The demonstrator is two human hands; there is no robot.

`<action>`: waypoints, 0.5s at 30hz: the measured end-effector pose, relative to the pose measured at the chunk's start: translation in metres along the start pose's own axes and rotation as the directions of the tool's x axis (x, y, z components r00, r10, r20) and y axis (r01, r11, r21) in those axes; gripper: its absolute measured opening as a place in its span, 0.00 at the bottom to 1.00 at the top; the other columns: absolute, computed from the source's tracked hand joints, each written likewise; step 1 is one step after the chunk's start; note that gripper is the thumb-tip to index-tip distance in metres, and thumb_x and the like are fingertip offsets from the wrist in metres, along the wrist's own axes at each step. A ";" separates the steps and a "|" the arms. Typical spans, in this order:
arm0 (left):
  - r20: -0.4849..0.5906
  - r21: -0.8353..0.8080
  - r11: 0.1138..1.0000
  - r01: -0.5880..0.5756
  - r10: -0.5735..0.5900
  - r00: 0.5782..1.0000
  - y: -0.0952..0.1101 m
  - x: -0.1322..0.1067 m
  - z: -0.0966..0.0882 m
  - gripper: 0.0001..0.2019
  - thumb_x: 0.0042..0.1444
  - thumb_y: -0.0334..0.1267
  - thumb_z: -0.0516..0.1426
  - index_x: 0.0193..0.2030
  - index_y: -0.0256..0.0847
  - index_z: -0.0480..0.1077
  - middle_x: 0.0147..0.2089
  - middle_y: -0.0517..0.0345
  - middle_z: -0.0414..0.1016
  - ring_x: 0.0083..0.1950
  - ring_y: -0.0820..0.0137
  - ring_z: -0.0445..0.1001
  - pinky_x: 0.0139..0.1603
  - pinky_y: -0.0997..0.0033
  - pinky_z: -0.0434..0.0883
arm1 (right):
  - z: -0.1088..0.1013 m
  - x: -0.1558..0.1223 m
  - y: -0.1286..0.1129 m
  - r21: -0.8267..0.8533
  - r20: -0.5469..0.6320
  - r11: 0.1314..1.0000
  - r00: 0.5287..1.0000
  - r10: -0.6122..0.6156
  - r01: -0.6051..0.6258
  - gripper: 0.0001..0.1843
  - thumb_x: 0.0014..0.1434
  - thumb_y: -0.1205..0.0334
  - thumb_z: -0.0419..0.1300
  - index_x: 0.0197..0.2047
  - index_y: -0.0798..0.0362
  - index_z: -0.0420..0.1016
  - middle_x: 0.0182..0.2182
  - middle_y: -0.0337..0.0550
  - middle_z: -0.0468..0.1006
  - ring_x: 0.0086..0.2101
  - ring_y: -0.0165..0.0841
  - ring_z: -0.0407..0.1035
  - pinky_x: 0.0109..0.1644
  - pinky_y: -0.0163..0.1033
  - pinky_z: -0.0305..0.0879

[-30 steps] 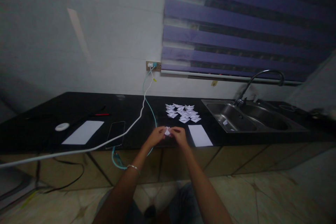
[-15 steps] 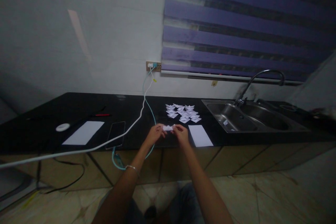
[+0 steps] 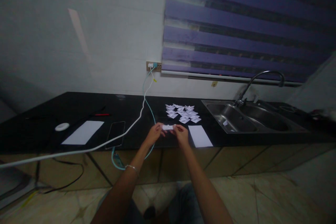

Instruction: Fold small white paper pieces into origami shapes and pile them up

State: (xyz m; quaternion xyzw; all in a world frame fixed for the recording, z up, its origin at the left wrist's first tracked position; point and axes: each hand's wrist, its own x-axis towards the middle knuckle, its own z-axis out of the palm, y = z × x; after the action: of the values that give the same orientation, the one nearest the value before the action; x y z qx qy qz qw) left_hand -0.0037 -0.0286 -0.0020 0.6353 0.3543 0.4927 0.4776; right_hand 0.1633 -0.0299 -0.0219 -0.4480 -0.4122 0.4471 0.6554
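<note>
Between my hands, just above the front of the black counter, is a small folded white paper boat (image 3: 167, 127). My left hand (image 3: 155, 133) pinches its left end and my right hand (image 3: 181, 134) pinches its right end, both with fingers closed. Behind them on the counter sits a cluster of several finished paper boats (image 3: 183, 112) in loose rows. Right of my right hand lies a stack of blank white paper (image 3: 200, 135). Another white sheet (image 3: 83, 132) rests farther left.
A phone (image 3: 116, 134) with a teal cable lies left of my hands. A white cable (image 3: 131, 128) crosses from the wall socket (image 3: 153, 65) toward the lower left. A red pen (image 3: 102, 114) and a white roll (image 3: 62, 127) lie leftward; a steel sink (image 3: 231, 117) is at right.
The paper boat looks slightly wider and flatter between my fingers. Both hands keep nearly the same place and grip.
</note>
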 end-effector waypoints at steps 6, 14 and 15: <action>-0.011 -0.004 1.000 0.013 -0.013 1.000 0.006 -0.002 0.001 0.20 0.57 0.53 0.50 0.40 0.35 0.65 0.32 0.53 0.75 0.25 0.72 0.73 0.30 0.72 0.67 | 0.001 -0.001 -0.001 0.006 -0.069 1.000 0.998 -0.009 0.010 0.20 0.42 0.50 0.67 0.33 0.58 0.76 0.27 0.45 0.78 0.26 0.34 0.72 0.32 0.41 0.72; -0.006 0.101 0.992 0.070 -0.069 0.998 0.001 -0.002 0.009 0.18 0.53 0.52 0.55 0.40 0.39 0.62 0.27 0.63 0.72 0.23 0.75 0.70 0.25 0.78 0.64 | 0.000 -0.005 -0.004 -0.139 -0.008 0.986 0.996 -0.094 0.092 0.18 0.44 0.51 0.65 0.32 0.58 0.77 0.26 0.45 0.78 0.27 0.35 0.71 0.31 0.38 0.69; -0.015 0.105 0.991 0.086 -0.084 0.996 -0.001 -0.001 0.010 0.19 0.51 0.51 0.57 0.40 0.39 0.62 0.27 0.63 0.72 0.22 0.75 0.69 0.23 0.78 0.63 | 0.000 -0.005 -0.005 -0.155 0.007 0.982 0.995 -0.104 0.104 0.18 0.45 0.51 0.65 0.32 0.58 0.77 0.26 0.45 0.78 0.27 0.35 0.71 0.32 0.38 0.68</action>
State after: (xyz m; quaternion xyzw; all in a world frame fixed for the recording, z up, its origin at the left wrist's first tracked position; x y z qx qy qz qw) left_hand 0.0058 -0.0317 -0.0037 0.6415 0.4092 0.4558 0.4619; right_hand 0.1634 -0.0360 -0.0181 -0.4758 -0.4680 0.3786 0.6413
